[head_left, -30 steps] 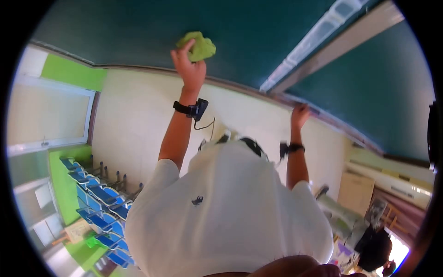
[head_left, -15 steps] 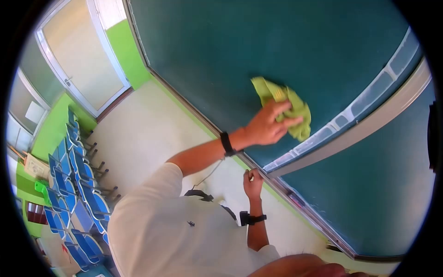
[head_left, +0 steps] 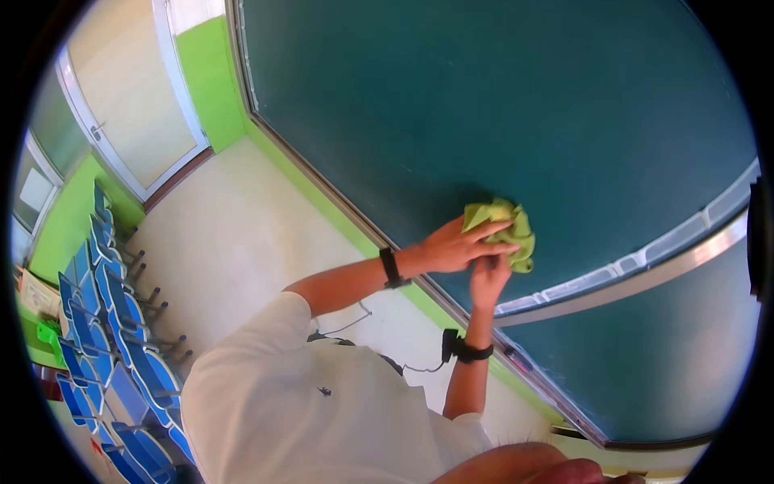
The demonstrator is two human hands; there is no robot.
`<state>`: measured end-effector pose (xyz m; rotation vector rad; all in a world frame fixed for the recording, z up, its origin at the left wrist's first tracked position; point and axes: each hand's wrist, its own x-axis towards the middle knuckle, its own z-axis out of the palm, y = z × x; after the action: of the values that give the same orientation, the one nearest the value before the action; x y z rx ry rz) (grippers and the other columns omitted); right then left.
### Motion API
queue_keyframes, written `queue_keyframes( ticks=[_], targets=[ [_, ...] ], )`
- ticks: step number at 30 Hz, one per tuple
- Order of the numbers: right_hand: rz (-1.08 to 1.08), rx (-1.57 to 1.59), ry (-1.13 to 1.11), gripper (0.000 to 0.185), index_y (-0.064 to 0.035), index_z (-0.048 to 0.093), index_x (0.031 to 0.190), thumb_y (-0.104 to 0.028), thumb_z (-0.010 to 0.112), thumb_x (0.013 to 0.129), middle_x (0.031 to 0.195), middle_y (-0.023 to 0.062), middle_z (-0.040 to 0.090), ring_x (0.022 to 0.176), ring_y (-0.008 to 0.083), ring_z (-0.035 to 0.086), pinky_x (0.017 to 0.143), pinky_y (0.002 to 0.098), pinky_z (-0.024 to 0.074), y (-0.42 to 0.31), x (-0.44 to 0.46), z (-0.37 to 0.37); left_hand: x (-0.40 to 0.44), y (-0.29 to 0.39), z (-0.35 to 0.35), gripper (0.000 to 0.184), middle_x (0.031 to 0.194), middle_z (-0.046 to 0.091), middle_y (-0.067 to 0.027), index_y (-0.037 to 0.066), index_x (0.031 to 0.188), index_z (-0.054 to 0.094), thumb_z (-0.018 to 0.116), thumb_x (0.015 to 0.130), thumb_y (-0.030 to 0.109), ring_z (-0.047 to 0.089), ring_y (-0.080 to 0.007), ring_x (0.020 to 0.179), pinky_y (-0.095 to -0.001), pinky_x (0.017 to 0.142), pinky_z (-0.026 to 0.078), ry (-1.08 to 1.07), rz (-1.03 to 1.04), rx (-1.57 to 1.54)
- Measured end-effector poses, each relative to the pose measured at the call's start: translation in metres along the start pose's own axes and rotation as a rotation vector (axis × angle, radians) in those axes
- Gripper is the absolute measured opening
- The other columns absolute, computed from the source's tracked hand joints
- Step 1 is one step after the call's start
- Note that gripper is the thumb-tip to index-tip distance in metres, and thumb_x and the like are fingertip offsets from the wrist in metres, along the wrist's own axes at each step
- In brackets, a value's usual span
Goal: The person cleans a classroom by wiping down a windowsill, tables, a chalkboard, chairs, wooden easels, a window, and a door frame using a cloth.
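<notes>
Though in two hands (head_left: 453,247) (head_left: 488,284), one cloth (head_left: 522,232).

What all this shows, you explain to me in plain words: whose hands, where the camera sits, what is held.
No robot here: these are a person's own bare hands. One camera, worn on that person's head, looks forward and down, so you see their white shirt below. The wide lens bends straight edges.

The left hand has its fingers over a crumpled green cloth; the right hand meets it from below, though its exact grip is partly hidden. Both wrists wear black straps.

In front is a large dark green board crossed by a pale band; what that band is, I cannot tell. Off to the left are blue chairs.
</notes>
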<state>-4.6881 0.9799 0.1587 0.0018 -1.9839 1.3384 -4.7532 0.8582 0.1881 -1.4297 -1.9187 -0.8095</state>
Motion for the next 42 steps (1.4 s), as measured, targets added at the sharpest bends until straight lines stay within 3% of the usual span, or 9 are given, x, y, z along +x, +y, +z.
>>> queue_keyframes(
  ticks=[3, 11, 16, 22, 29, 34, 35, 37, 42],
  targets=[
    [-0.031, 0.278, -0.012, 0.018, 0.0109, 0.058, 0.100, 0.006, 0.047, 0.087, 0.089, 0.0070, 0.062, 0.080, 0.0126, 0.056, 0.073, 0.0265, 0.0466, -0.059, 0.056, 0.033, 0.048, -0.036, -0.069, 0.071, 0.145, 0.037, -0.0105, 0.034, 0.134, 0.051, 0.069, 0.071, 0.007, 0.043, -0.0300, 0.129, -0.0452, 0.103, 0.039, 0.134, 0.067, 0.051],
    [0.069, 0.978, -0.137, 0.035, 0.0110, 0.044, 0.124, -0.006, 0.050, 0.093, 0.123, 0.0176, 0.054, 0.115, 0.0240, 0.053, 0.099, 0.0342, 0.0438, -0.178, 0.145, 0.107, 0.102, -0.115, -0.189, 0.064, 0.137, 0.046, -0.0163, 0.022, 0.130, 0.055, 0.062, 0.070, -0.002, 0.051, -0.0323, 0.120, -0.0428, 0.092, 0.045, 0.484, 0.116, 0.066],
    [-0.088, 0.400, 0.206, 0.039, 0.0062, 0.045, 0.129, -0.007, 0.054, 0.093, 0.124, 0.0133, 0.054, 0.115, 0.0192, 0.051, 0.100, 0.0322, 0.0387, -0.151, 0.119, 0.159, 0.039, -0.134, -0.186, 0.068, 0.136, 0.042, -0.0146, 0.017, 0.132, 0.053, 0.064, 0.068, -0.002, 0.055, -0.0318, 0.109, -0.0415, 0.083, 0.047, 0.303, -0.042, 0.068],
    [-0.034, 0.065, 0.111, 0.034, 0.0039, 0.052, 0.119, -0.010, 0.064, 0.089, 0.112, 0.0128, 0.062, 0.101, 0.0189, 0.058, 0.090, 0.0338, 0.0458, -0.071, 0.063, 0.195, -0.068, -0.150, -0.130, 0.076, 0.140, 0.037, -0.0150, 0.018, 0.137, 0.048, 0.065, 0.066, -0.002, 0.052, -0.0318, 0.115, -0.0401, 0.077, 0.047, 0.014, -0.272, -0.021],
    [-0.080, -0.140, 0.312, 0.036, 0.0043, 0.054, 0.116, -0.014, 0.068, 0.088, 0.105, 0.0194, 0.065, 0.096, 0.0277, 0.063, 0.087, 0.0389, 0.0473, -0.067, 0.063, 0.223, -0.101, -0.171, -0.149, 0.078, 0.145, 0.033, -0.0171, 0.018, 0.141, 0.042, 0.065, 0.069, -0.001, 0.045, -0.0334, 0.126, -0.0459, 0.085, 0.043, -0.095, -0.158, 0.045],
    [-0.422, -0.350, 0.510, 0.039, 0.0036, 0.054, 0.119, -0.020, 0.066, 0.090, 0.118, 0.0217, 0.056, 0.107, 0.0335, 0.055, 0.095, 0.0408, 0.0410, -0.151, 0.129, 0.172, -0.071, -0.232, -0.228, 0.067, 0.147, 0.031, -0.0203, 0.015, 0.142, 0.039, 0.059, 0.079, 0.003, 0.035, -0.0377, 0.134, -0.0520, 0.100, 0.032, 0.260, -0.280, 0.289],
    [-0.421, -0.929, 0.623, 0.042, 0.0005, 0.054, 0.120, -0.026, 0.063, 0.089, 0.122, 0.0194, 0.054, 0.114, 0.0330, 0.051, 0.098, 0.0425, 0.0370, -0.162, 0.141, 0.151, -0.069, -0.247, -0.240, 0.067, 0.146, 0.030, -0.0208, 0.014, 0.142, 0.038, 0.058, 0.079, 0.002, 0.033, -0.0387, 0.135, -0.0522, 0.102, 0.031, 0.308, -0.338, 0.326],
    [-0.355, -1.192, 0.789, 0.043, -0.0028, 0.054, 0.122, -0.029, 0.058, 0.088, 0.130, 0.0173, 0.051, 0.120, 0.0322, 0.047, 0.100, 0.0432, 0.0343, -0.202, 0.156, 0.138, -0.063, -0.279, -0.260, 0.061, 0.145, 0.032, -0.0210, 0.011, 0.138, 0.041, 0.057, 0.080, 0.002, 0.032, -0.0397, 0.135, -0.0525, 0.104, 0.031, 0.368, -0.380, 0.394],
    [-0.504, -1.164, 0.876, 0.042, -0.0018, 0.052, 0.126, -0.021, 0.051, 0.089, 0.143, 0.0179, 0.043, 0.128, 0.0332, 0.043, 0.102, 0.0450, 0.0343, -0.232, 0.198, 0.105, -0.021, -0.335, -0.313, 0.043, 0.142, 0.037, -0.0193, 0.005, 0.122, 0.051, 0.056, 0.079, 0.000, 0.037, -0.0381, 0.132, -0.0500, 0.106, 0.032, 0.321, -0.169, 0.572]
  ],
)
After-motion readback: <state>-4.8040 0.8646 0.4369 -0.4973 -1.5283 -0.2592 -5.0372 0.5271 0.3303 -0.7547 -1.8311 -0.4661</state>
